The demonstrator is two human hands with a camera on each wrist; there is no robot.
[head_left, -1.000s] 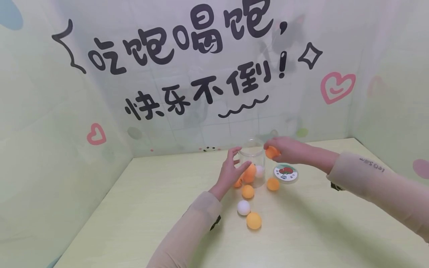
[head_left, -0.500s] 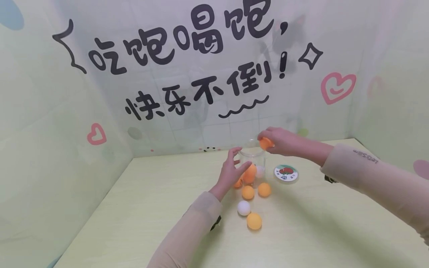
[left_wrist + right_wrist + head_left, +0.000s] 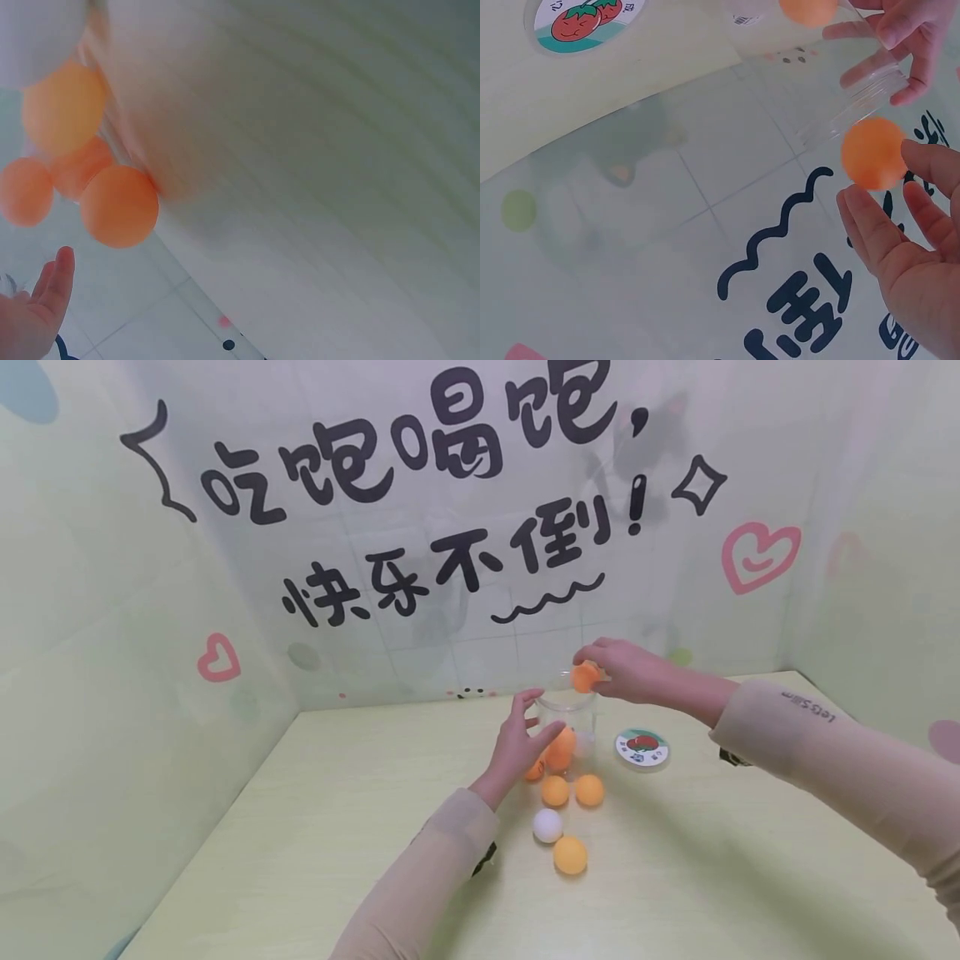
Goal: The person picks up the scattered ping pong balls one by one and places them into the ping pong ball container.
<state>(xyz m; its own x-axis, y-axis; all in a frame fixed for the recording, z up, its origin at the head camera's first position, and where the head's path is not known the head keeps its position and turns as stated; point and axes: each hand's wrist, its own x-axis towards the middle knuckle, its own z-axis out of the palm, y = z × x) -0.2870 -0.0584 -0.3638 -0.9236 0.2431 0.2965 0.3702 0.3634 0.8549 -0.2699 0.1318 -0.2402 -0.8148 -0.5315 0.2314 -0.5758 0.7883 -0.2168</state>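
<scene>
A clear jar [image 3: 567, 714] stands upright near the back of the table, with orange and white ping-pong balls in its lower part. My left hand [image 3: 514, 745] holds it from the left, thumb and fingers spread round its wall. At the jar's mouth, my right hand [image 3: 626, 672] pinches an orange ping-pong ball [image 3: 585, 677] by its fingertips. In the right wrist view that ball [image 3: 874, 154] sits between thumb and fingers, right at the rim. Several loose balls lie in front of the jar, among them a white ball [image 3: 547, 826] and an orange ball [image 3: 571, 855].
A round lid [image 3: 642, 749] with a tomato picture lies on the table [image 3: 300, 827], right of the jar. Two more orange balls, one [image 3: 555, 791] beside the other [image 3: 589, 790], lie close before the jar. A printed curtain [image 3: 390, 635] hangs behind the table.
My right hand has carried its orange ball left and up to the jar's mouth. One loose orange ball has rolled left across the table, beside another. The left hand keeps its place.
</scene>
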